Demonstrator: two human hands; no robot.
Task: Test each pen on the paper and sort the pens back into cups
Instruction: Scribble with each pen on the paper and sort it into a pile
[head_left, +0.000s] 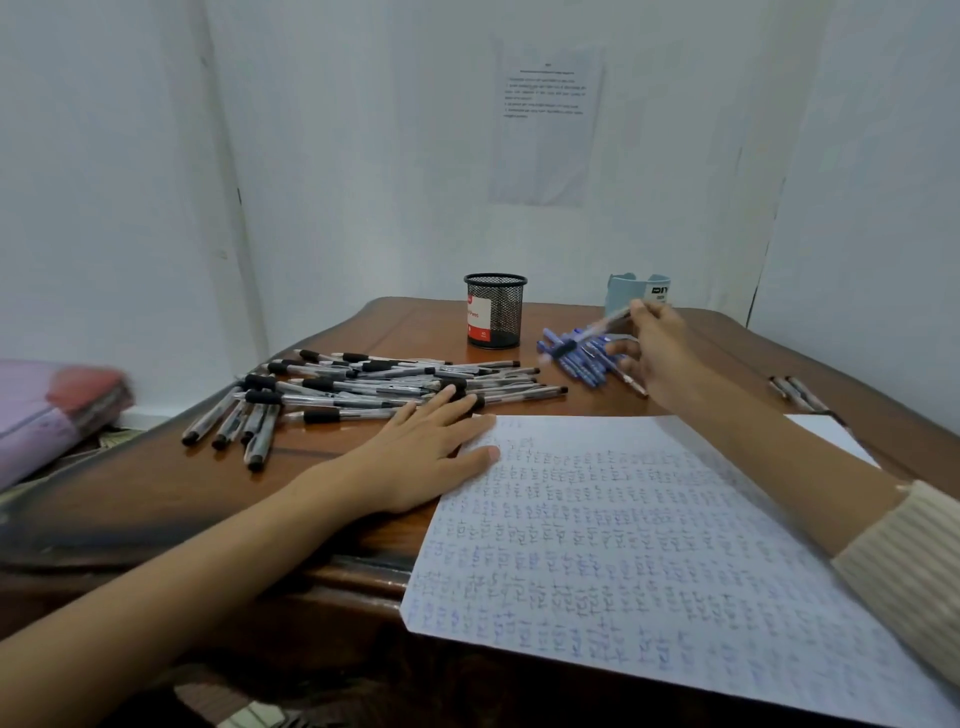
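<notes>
Head view, starting at the right hand (657, 348): grip closed in a pinch, thumb and fingertips on one pen (610, 319), lifted clear of the counter (415, 322). Pen blurred; cannot tell which end leads or whether capped.

Directly under and beside that pen: loose heap of blue pens (576, 358). Just behind the hand: pale blue cup (626, 293), contents not visible. Left of it, apart: black mesh cup (495, 312) with red and white label; looks empty through the mesh.

Left hand (431, 447): flat, fingers straight, holding nothing; palm on the counter, thumb on the top-left corner of the paper (649, 545), fingertips touching the big pile of black-grip pens (363, 387).

Paper near the front edge, almost filled with rows of blue test marks; thin bare strip along the top. Few more pens (797, 392) lying far right. Cream sleeve (909, 561) pushed up the right forearm. Printed sheet (545, 124) on the wall behind.

Step in hand, as judged: one pen out of the blue heap, either headed for testing or just tested; cannot say which. Sorting barely begun, both heaps on the counter.

Next move calls for: tip down onto a bare patch of paper, left hand pinning the sheet, short scribble, then drop into the matching cup.
</notes>
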